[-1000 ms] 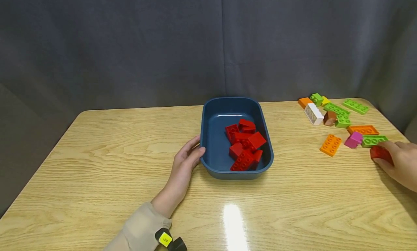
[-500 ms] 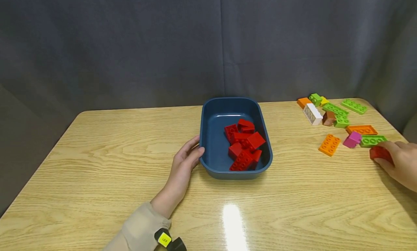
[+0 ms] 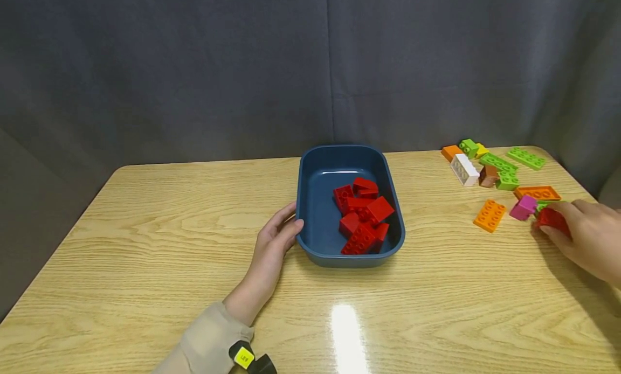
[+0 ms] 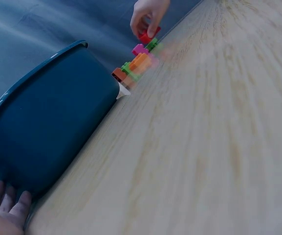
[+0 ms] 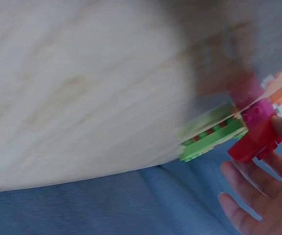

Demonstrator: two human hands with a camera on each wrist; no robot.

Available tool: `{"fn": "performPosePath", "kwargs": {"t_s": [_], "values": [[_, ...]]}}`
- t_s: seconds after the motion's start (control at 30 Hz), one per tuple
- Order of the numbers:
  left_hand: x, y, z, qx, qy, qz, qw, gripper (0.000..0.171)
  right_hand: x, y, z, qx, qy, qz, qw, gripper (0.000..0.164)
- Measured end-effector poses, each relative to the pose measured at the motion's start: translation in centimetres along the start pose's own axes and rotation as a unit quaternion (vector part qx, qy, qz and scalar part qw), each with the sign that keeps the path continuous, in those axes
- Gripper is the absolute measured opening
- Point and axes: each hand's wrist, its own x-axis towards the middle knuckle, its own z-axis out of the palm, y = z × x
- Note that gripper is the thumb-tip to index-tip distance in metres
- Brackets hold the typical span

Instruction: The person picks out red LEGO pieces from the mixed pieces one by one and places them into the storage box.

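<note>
A dark blue bin stands mid-table with several red toy bricks heaped in its right half. At its left side my left hand holds it, thumb at the rim and fingers along the outer wall. Far to the right, my right hand pinches a red toy brick between thumb and fingers. This brick appears just above a green brick and beside a magenta brick in the right wrist view. The left wrist view shows the bin's outer wall up close.
Other toy bricks lie at the table's right: an orange one, a flat orange one, a white one, a brown one and several green ones. A dark curtain hangs behind the wooden table.
My right hand has shifted left with the red brick, now covering much of the green brick behind it. The left hand and the bin stay in place.
</note>
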Motion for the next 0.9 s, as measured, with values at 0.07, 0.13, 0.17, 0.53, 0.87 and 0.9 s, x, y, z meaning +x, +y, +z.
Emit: {"fn": "performPosePath", "kwargs": {"t_s": [0.07, 0.13, 0.17, 0.53, 0.87, 0.9], "values": [[0.0, 0.0, 0.0, -0.001, 0.000, 0.000, 1.0000, 0.048, 0.4, -0.6, -0.4, -0.011, -0.006, 0.007, 1.000, 0.045], [0.0, 0.0, 0.0, -0.001, 0.001, 0.000, 1.0000, 0.048, 0.9, -1.1, -0.7, -0.026, -0.016, 0.013, 0.999, 0.047], [0.0, 0.0, 0.0, -0.001, 0.001, 0.000, 1.0000, 0.048, 1.1, -1.4, -0.8, -0.031, -0.020, 0.013, 0.999, 0.047], [0.1, -0.1, 0.1, -0.001, 0.001, 0.001, 1.0000, 0.049, 2.8, -3.8, -2.0, -0.046, -0.002, -0.052, 0.998, 0.040], [0.1, -0.2, 0.0, 0.004, 0.003, -0.001, 1.0000, 0.049, 4.8, -7.8, -2.6, -0.043, 0.039, -0.131, 0.990, 0.053], [0.1, -0.2, -0.1, 0.004, 0.003, -0.001, 1.0000, 0.049, 5.1, -8.3, -2.6, -0.040, 0.041, -0.136, 0.989, 0.051]]}}
